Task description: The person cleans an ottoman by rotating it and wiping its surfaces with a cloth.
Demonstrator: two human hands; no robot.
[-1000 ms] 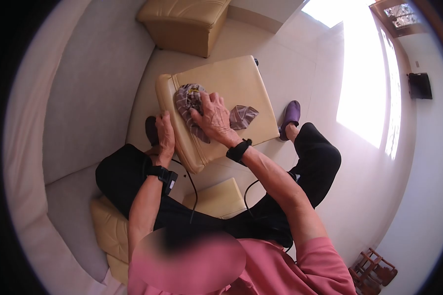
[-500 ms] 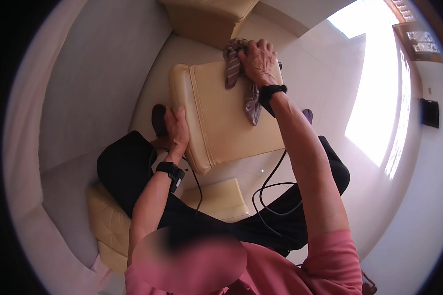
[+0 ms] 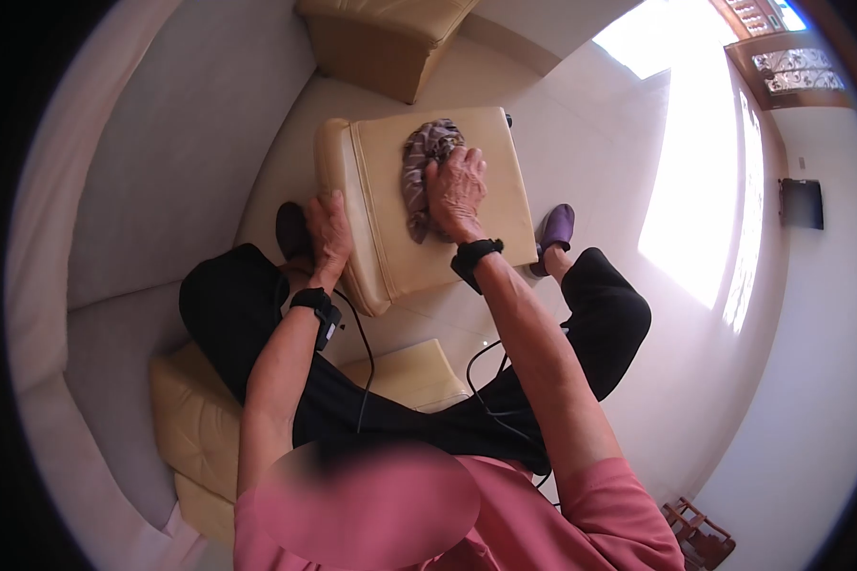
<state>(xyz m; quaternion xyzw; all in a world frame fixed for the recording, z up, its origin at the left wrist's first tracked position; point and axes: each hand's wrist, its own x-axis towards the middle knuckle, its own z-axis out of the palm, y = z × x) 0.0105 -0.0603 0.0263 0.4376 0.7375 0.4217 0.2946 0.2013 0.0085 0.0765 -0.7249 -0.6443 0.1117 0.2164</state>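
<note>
A cream leather-covered stool (image 3: 490,214), with a padded, seamed end at the left, stands between my knees. My right hand (image 3: 460,186) is closed on a crumpled brown striped cloth (image 3: 415,181) and presses it against the stool's broad flat face. Part of the cloth is hidden under my palm. At the padded left end, my left hand (image 3: 329,231) grips the edge; some of its fingers are out of sight. Each wrist wears a black band.
Another cream leather stool (image 3: 381,43) stands beyond, near the wall. A grey sofa (image 3: 181,143) runs along the left. Black cables (image 3: 364,362) hang around my legs. Bright sunlight (image 3: 686,181) falls on the floor at right, and a small reddish-brown rack (image 3: 700,533) is at lower right.
My right hand has drawn the cloth from the stool's far right edge inward, toward the middle of the face and nearer me. My left hand stays at the padded end.
</note>
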